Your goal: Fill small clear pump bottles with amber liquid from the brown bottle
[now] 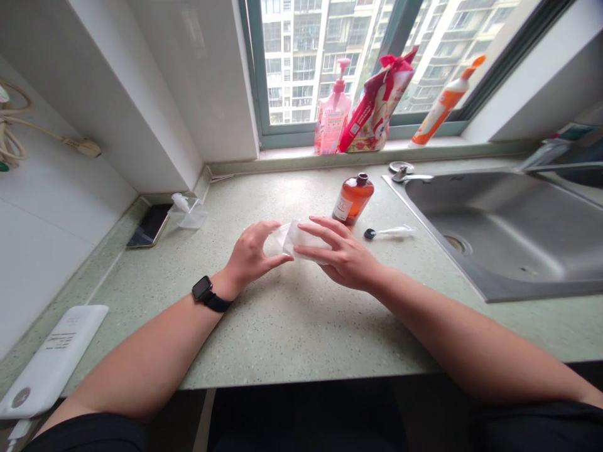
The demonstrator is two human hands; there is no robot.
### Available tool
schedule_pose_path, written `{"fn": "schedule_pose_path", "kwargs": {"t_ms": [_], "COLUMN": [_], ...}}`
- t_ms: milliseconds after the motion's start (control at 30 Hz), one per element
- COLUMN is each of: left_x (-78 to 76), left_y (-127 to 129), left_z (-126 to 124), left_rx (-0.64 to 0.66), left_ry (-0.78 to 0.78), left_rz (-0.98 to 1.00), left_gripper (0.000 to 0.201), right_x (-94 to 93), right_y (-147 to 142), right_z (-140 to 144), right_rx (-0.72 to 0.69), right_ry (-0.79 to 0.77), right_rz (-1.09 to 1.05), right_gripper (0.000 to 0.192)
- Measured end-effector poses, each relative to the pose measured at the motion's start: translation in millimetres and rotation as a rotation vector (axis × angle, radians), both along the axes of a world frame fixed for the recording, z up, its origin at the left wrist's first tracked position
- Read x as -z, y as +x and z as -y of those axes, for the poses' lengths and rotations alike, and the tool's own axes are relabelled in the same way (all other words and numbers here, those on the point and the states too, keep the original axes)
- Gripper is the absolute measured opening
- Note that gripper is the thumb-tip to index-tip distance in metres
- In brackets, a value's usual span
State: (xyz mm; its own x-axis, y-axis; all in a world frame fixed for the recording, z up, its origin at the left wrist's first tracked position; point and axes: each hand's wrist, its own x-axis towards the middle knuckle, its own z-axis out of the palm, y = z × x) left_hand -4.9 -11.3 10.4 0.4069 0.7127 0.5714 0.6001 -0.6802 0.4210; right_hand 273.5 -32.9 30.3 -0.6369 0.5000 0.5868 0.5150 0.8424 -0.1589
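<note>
Over the middle of the counter, my left hand (255, 251) curls its thumb and fingers around the left side of a clear plastic piece with a whitish, filmy surface (289, 240). My right hand (346, 257) lies over the right side of the same piece, fingers bent across it and thumb hidden. Whether it is a container or a bag I cannot make out. Just behind my right hand stands an amber bottle (354, 199) with a white label and no cap. A black cap with a clear tube (389, 233) lies to its right.
Phone (149, 225) and small clear box with something white (188, 212) sit at left; a white power bank (54, 361) is nearer. A steel sink (499, 226) is at right. On the windowsill stand a pink pump bottle (333, 116), a red bag (377, 107) and an orange-white bottle (443, 107).
</note>
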Motion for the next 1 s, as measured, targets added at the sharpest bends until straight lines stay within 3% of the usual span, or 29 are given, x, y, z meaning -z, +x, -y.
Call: {"fn": "schedule_pose_path", "kwargs": {"t_ms": [133,233,333,467,533,700,800,933,1000], "left_x": [0.3,-0.2,-0.3,0.4,0.3,-0.9,-1.0,-0.5,-0.5], "left_y": [-2,-3,-4,-6,-7,-8,-8,-9,-9], "left_z": [-3,-5,-7,-10,-11,-12,-12,-12,-12], "left_rx": [-0.03,-0.056,-0.084,-0.106,-0.111,-0.088,-0.087,-0.1,-0.1], "left_ry": [-0.092,-0.15,-0.192,-0.24,-0.251,-0.268,-0.282,-0.311,-0.326], "left_rz": [0.048,0.054,0.049,0.05,0.048,0.046,0.037,0.006,-0.018], "left_gripper": [0.07,0.068,0.068,0.066,0.065,0.062,0.061,0.062,0.062], "right_x": [-7.2,-10.0,-12.3,-16.1,-14.8,-1.5,-0.7,-18.9,-32.8], "right_y": [4,8,11,8,6,5,12,32,47], "right_z": [-2,-7,-12,-10,-9,-12,-16,-21,-25], "right_rx": [0.051,0.096,0.043,-0.032,-0.023,0.285,0.359,0.43,0.443], "right_ry": [0.001,-0.094,-0.291,-0.72,-0.827,-0.565,-0.453,-0.395,-0.398], "right_rz": [-0.088,-0.117,-0.146,-0.181,-0.121,0.122,0.16,0.097,0.044], "right_gripper": [0.036,0.033,0.03,0.025,0.022,0.035,0.035,0.036,0.027]}}
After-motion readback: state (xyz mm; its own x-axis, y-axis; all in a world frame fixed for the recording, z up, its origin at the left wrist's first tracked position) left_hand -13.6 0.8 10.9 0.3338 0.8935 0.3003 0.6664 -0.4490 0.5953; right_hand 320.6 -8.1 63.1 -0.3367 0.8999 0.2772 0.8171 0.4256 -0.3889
